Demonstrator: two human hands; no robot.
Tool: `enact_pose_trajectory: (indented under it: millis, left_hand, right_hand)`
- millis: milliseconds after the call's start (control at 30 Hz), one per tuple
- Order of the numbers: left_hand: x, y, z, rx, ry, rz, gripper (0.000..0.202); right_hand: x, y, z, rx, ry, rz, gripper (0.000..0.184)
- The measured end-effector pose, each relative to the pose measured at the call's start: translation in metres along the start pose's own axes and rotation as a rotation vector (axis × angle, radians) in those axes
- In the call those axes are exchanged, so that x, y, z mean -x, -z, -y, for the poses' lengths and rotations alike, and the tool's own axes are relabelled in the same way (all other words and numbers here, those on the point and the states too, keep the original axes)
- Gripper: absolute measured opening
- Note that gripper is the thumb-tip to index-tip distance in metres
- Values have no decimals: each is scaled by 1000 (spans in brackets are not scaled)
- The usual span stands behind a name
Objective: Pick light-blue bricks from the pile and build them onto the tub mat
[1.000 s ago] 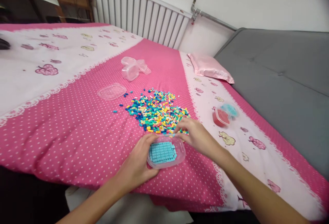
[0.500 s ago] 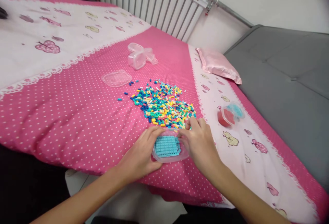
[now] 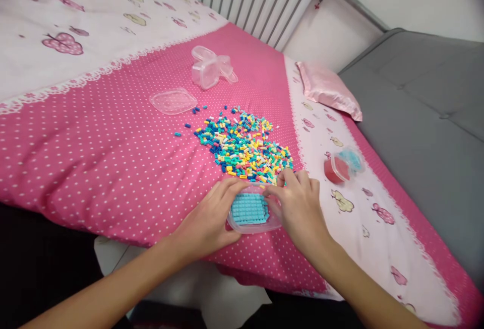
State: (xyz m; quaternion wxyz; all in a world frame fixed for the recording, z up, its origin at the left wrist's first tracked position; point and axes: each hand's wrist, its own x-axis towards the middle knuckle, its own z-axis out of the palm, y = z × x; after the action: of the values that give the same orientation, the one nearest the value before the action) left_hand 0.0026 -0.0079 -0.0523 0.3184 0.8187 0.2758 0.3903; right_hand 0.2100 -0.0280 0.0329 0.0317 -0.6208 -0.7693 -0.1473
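Note:
A clear plastic container (image 3: 260, 227) sits at the near edge of the bed, with light-blue building bricks (image 3: 248, 209) packed in neat rows on its left side. My left hand (image 3: 215, 213) grips the container's left wall, thumb at the front and fingers over the far rim. At the right rim, my right hand (image 3: 298, 200) has its thumb inside and its fingers bent; whether a small brick is pinched there is hidden. Just beyond both hands spreads a pile of loose bricks (image 3: 245, 147) in blue, teal, yellow, white and pink.
A clear lid (image 3: 174, 101) lies left of the pile, and several clear containers (image 3: 209, 73) stand behind it. To the right are a container of red pieces (image 3: 336, 169) and one of blue pieces (image 3: 351, 160). A pink pillow (image 3: 328, 89) rests by the grey headboard (image 3: 423, 102).
The camera view has shifted slightly. Both hands stay at the container, and my right hand's fingers have moved a little at the rim.

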Motion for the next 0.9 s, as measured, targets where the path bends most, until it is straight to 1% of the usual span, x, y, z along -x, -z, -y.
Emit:
enact_pose_trajectory:
  millis: [167,400,767,900]
  left_hand:
    - [-1,-1,1,5,6,1,89]
    - [-1,-1,1,26,16,11,88]
    - [-1,-2,4,24,-8,7,89]
    - [-1,-1,3,8,-12,-1,92]
  right_hand:
    - [-1,1,2,4,-18,2,7]
    - [-2,1,5,3,-33,6,12]
    - [-1,0,6,28,-35,-52,12]
    - [1,-1,6,41,-35,-49,12]
